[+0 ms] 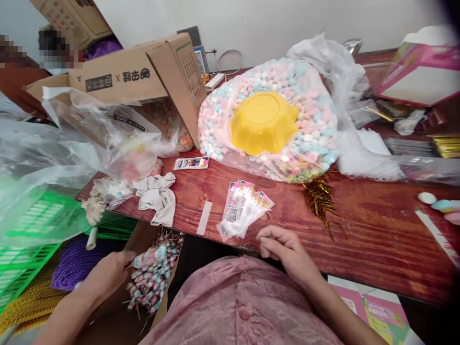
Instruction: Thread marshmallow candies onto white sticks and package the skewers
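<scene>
Left hand [108,274] grips a candy packet [149,256].
Pastel sweets, clear wrap, below the wooden table [377,230] edge; right hand [283,247] curled, empty, there.

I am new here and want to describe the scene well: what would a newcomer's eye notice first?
First comes the yellow bowl, upside down on a big clear bag of pastel sweets at the back of the red wooden table. Next are the person's hands. The left hand is at a bunch of wrapped sweets below the table's front edge, and the right hand rests curled at that edge beside a fan of small packets.
</scene>
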Action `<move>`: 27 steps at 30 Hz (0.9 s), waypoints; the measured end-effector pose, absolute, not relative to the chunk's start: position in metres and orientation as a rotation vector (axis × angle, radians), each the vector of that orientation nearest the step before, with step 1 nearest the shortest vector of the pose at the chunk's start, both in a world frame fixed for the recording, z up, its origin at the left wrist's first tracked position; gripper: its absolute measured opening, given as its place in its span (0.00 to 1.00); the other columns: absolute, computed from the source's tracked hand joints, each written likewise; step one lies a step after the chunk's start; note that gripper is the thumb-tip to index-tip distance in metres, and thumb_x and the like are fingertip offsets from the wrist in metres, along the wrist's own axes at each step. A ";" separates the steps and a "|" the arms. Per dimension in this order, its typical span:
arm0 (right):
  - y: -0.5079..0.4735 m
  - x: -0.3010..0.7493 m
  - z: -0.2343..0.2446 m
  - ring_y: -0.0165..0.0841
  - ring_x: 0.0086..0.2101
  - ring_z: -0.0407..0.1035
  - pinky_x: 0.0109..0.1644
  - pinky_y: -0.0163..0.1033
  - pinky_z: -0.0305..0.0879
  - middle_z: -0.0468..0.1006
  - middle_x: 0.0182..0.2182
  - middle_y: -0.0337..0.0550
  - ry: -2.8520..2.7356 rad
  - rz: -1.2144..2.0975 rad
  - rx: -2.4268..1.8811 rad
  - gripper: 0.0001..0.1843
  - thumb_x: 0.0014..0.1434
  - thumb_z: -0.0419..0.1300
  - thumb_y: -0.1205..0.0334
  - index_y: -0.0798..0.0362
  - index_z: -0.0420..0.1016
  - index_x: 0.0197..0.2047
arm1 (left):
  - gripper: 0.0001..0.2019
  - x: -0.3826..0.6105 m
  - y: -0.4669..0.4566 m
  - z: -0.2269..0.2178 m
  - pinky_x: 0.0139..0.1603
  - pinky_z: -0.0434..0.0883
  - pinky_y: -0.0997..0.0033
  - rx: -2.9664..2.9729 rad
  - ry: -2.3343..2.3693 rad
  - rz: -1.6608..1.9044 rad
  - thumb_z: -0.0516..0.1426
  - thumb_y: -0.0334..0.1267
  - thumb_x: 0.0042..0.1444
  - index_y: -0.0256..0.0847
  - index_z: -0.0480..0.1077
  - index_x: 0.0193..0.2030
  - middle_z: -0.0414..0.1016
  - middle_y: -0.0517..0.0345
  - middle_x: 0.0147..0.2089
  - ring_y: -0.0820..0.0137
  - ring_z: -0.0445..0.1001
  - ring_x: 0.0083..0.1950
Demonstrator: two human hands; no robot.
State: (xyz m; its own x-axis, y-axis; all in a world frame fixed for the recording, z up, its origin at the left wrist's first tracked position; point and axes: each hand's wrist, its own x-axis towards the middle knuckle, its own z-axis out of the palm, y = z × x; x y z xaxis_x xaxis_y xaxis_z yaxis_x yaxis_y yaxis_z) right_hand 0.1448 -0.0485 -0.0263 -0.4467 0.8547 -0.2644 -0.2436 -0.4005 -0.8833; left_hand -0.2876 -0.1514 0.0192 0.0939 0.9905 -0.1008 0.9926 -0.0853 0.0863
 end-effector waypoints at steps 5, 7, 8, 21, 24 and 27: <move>-0.048 0.160 -0.040 0.22 0.18 0.51 0.21 0.31 0.43 0.67 0.17 0.34 -0.865 1.782 -1.041 0.15 0.53 0.67 0.50 0.55 0.74 0.33 | 0.16 -0.237 -0.111 0.035 0.42 0.75 0.68 2.180 2.185 -0.028 0.48 0.32 0.58 0.40 0.77 0.40 0.82 0.53 0.39 0.65 0.80 0.39; -0.052 0.152 -0.035 0.23 0.18 0.51 0.22 0.31 0.44 0.67 0.18 0.34 -0.868 1.703 -1.068 0.15 0.54 0.67 0.50 0.54 0.74 0.32 | 0.16 -0.172 -0.059 0.039 0.45 0.73 0.67 2.235 2.015 0.136 0.48 0.42 0.65 0.39 0.76 0.43 0.81 0.50 0.42 0.64 0.79 0.41; -0.055 0.148 -0.031 0.23 0.19 0.53 0.22 0.31 0.45 0.67 0.18 0.34 -0.893 1.656 -1.086 0.15 0.55 0.66 0.50 0.54 0.73 0.32 | 0.19 -0.138 -0.033 0.040 0.46 0.73 0.65 2.284 1.935 0.116 0.47 0.44 0.66 0.38 0.76 0.42 0.81 0.48 0.41 0.63 0.79 0.42; -0.104 0.341 -0.038 0.37 0.33 0.72 0.42 0.43 0.68 0.79 0.33 0.47 -1.060 0.035 -1.901 0.12 0.60 0.59 0.53 0.53 0.78 0.40 | 0.16 -0.059 0.046 -0.015 0.56 0.72 0.58 2.968 0.851 0.054 0.49 0.24 0.58 0.38 0.74 0.45 0.77 0.46 0.49 0.60 0.75 0.53; -0.082 0.397 -0.040 0.42 0.40 0.70 0.46 0.46 0.63 0.79 0.38 0.54 -1.301 -0.453 -2.240 0.13 0.60 0.56 0.58 0.54 0.79 0.41 | 0.19 -0.078 0.047 -0.027 0.60 0.71 0.60 3.071 0.642 0.284 0.47 0.21 0.58 0.37 0.74 0.49 0.77 0.48 0.52 0.62 0.73 0.58; -0.058 0.432 -0.043 0.45 0.39 0.66 0.40 0.47 0.56 0.78 0.39 0.60 -1.302 -0.517 -2.374 0.12 0.56 0.58 0.60 0.55 0.80 0.41 | 0.20 -0.085 0.045 -0.038 0.59 0.72 0.59 3.100 0.798 0.477 0.46 0.23 0.60 0.36 0.72 0.53 0.76 0.45 0.53 0.62 0.73 0.56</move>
State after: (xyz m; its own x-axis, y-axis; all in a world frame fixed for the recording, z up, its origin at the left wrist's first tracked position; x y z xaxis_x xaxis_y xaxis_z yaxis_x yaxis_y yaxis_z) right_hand 0.4317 -0.0577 -0.0428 0.5027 0.7131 0.4886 0.8541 -0.4972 -0.1530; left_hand -0.0850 0.0446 -0.0376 0.8354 0.4574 0.3049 0.4852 -0.8742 -0.0178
